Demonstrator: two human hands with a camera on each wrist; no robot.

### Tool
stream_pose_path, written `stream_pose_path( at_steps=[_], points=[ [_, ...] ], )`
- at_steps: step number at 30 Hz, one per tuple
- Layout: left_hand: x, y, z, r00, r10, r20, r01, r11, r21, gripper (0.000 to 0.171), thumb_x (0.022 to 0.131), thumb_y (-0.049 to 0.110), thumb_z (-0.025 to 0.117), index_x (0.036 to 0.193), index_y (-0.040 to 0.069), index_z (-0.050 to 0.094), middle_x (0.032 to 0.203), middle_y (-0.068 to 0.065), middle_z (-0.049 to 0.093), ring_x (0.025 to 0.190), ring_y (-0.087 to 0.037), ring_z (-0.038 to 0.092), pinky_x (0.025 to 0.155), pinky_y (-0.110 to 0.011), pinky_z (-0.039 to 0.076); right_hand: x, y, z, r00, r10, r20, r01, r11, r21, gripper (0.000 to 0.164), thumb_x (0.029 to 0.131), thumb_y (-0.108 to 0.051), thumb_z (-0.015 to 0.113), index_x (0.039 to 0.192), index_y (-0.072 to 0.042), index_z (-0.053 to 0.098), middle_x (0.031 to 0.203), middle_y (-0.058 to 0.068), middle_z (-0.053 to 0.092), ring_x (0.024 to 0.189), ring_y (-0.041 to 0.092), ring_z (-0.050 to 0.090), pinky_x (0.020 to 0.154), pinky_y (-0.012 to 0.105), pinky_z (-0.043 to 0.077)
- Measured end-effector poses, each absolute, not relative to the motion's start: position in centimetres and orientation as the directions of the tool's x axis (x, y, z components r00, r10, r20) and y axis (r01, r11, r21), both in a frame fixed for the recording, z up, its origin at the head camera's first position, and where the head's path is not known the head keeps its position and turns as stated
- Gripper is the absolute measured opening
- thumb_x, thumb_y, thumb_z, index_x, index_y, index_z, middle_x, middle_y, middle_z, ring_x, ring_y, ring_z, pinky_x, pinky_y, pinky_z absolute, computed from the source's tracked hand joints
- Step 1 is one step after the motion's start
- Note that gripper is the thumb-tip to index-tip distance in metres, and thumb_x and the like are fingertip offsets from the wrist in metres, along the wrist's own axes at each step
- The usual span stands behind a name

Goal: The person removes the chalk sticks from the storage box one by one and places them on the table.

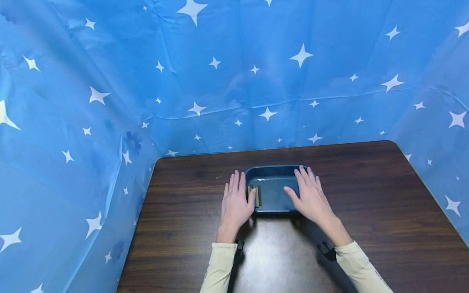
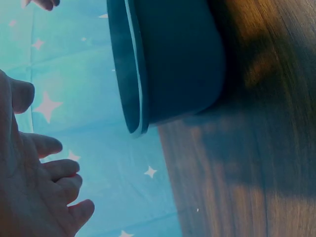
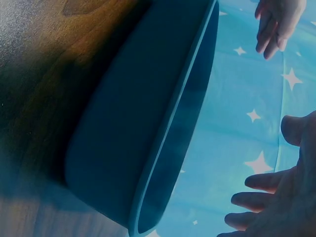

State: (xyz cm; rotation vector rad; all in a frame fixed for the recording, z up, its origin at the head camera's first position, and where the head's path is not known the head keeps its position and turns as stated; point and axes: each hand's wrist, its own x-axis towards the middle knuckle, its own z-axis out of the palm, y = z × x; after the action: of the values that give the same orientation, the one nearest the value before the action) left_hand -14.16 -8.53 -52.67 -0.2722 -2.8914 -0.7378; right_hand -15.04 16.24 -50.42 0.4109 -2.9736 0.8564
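A dark blue rectangular tub [image 1: 275, 195] with rounded corners stands on the table, its tall side wall [image 2: 182, 54] facing the left wrist view. Over its left end is my left hand [image 1: 236, 201], fingers extended and thumb spread inward. My right hand [image 1: 313, 199] is at the right end, fingers likewise stretched forward, its thumb above the tub's inside. Both wrist views show a gap between each palm and the tub's rim [image 3: 170, 118]. Several thin yellow-green and dark strips [image 1: 258, 197] lie inside at the left, partly hidden by the left thumb; their kind cannot be told.
The dark wood-grain table [image 1: 183, 228] carries the tub near its back edge. Blue cloth with white stars [image 1: 234, 73] hangs behind the table and along both sides. A black strap [image 1: 326, 251] shows at the right wrist.
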Motion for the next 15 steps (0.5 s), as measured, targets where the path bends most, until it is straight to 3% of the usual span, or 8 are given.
stream_pose_path(
  at_steps=[5,10,12,15],
  points=[
    [-14.4,-8.7,-52.6,-0.975,0.129,0.181,0.199,0.867,0.456,0.066,0.11,0.04,0.044,0.16,-0.001,0.032,0.167,-0.023,0.026,0.155,-0.036,0.023,0.124,-0.053,0.021,-15.5,16.8,-50.4,-0.973,-0.212,0.095,-0.229,0.805,-0.547,0.071,0.108,-0.036,0.054,0.156,0.01,0.031,0.163,0.033,0.025,0.152,0.05,0.016,0.119,0.069,0.014],
    [-14.0,-9.0,-52.9,-0.979,0.108,0.175,0.177,0.875,0.451,0.065,0.109,0.039,0.045,0.158,-0.002,0.034,0.166,-0.024,0.028,0.154,-0.037,0.024,0.123,-0.055,0.022,-16.1,18.4,-51.3,-0.992,-0.113,0.05,-0.12,0.788,-0.603,0.067,0.109,-0.031,0.054,0.154,0.014,0.031,0.156,0.04,0.029,0.146,0.056,0.025,0.116,0.069,0.023],
    [-13.7,-9.1,-53.3,-0.98,0.082,0.182,0.162,0.859,0.485,0.063,0.109,0.037,0.046,0.158,-0.002,0.036,0.165,-0.024,0.03,0.153,-0.04,0.026,0.121,-0.057,0.025,-16.4,19.3,-52.0,-0.998,-0.066,0.003,-0.053,0.762,-0.646,0.065,0.109,-0.027,0.053,0.152,0.016,0.031,0.15,0.042,0.034,0.14,0.057,0.033,0.112,0.07,0.03],
    [-13.5,-9.3,-53.9,-0.981,-0.015,0.195,0.114,0.769,0.629,0.056,0.109,0.03,0.049,0.154,-0.003,0.041,0.159,-0.025,0.038,0.146,-0.042,0.037,0.116,-0.059,0.034,-17.2,20.9,-53.0,-0.997,-0.017,-0.081,0.047,0.698,-0.715,0.061,0.108,-0.023,0.053,0.148,0.018,0.033,0.126,0.038,0.051,0.113,0.052,0.052,0.092,0.06,0.047]
  ],
)
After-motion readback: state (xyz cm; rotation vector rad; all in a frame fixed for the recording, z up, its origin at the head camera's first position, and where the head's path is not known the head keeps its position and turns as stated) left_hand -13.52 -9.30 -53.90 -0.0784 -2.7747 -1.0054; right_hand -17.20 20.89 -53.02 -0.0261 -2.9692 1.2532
